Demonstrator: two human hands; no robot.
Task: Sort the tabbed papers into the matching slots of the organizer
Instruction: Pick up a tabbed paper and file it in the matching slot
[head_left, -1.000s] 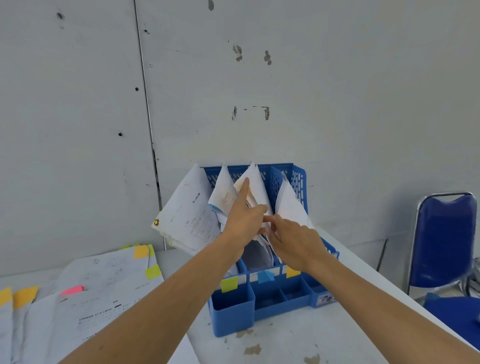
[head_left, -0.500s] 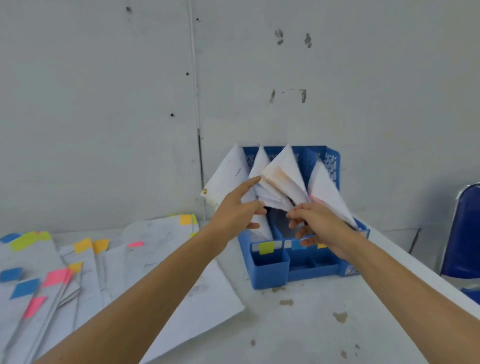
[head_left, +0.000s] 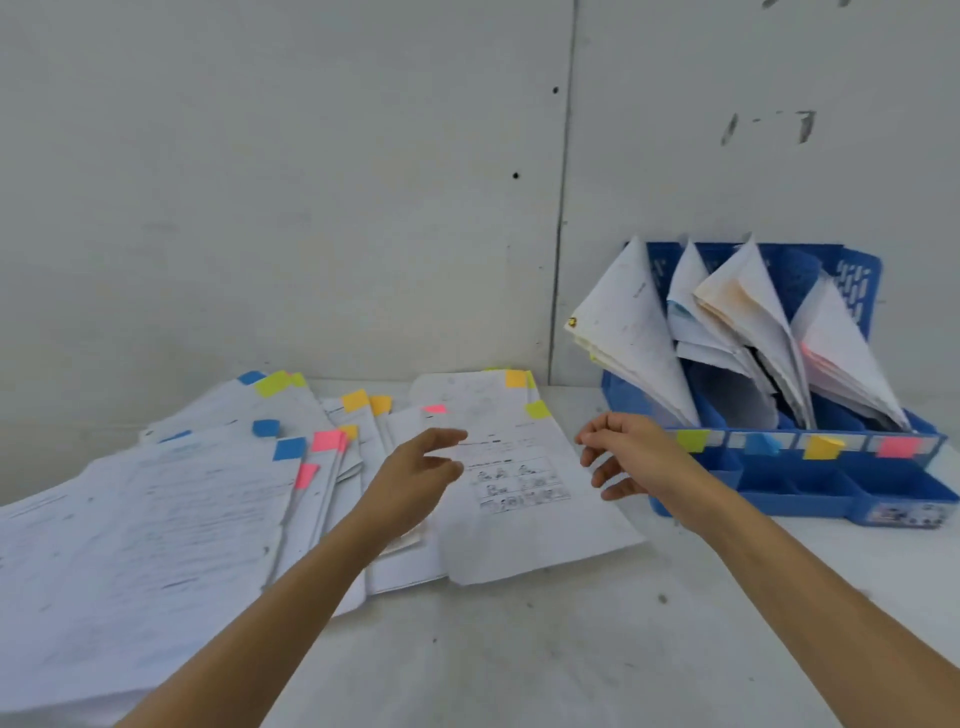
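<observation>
Both your hands have come away from the organizer (head_left: 800, 491): half a second ago they were up among the filed sheets, and now they hang low and empty. Your left hand (head_left: 415, 473) hovers with its fingers loosely spread and gripping nothing, over the loose tabbed papers (head_left: 208, 499). These fan out flat on the table (head_left: 519, 654), from beneath that hand away to its left. One printed sheet (head_left: 524, 499) lies between your two hands. Your right hand (head_left: 634, 457) is also slack, fingers slightly curled and apart, holding nothing. The organizer stands just beyond it and to its right; whether the hand touches the near left corner cannot be told. Filed papers (head_left: 634, 332) lean in its slots. Green, blue, yellow and pink labels line its front strip (head_left: 727, 439).
</observation>
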